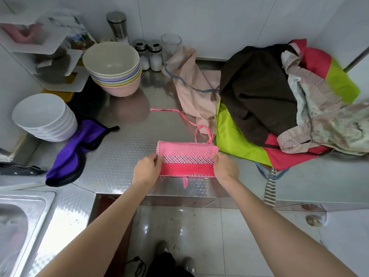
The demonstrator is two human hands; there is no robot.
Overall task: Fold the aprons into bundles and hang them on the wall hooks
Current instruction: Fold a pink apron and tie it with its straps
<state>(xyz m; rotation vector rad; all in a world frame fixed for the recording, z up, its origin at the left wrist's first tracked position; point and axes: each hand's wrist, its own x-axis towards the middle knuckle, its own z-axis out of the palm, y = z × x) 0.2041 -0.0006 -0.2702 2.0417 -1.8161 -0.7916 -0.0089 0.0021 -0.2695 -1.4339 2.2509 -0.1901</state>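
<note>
One flat pink folded apron

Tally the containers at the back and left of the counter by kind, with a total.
Stacks of bowls: 2, pastel and white
Steel-lidded shakers: 2
Tall steel canister: 1
Clear glass: 1
Total: 6

- Folded apron: pink fine-striped top, checked band of pink, dark and white, solid pink below; pink strap.
- Bundle at left: purple, black trim.
- Pile at right: dark brown apron; lime green and red apron; pale floral, dotted apron; beige apron, blue ties.
- Bowl stacks: white; pastel.
- Countertop: silver, dimpled.
</note>
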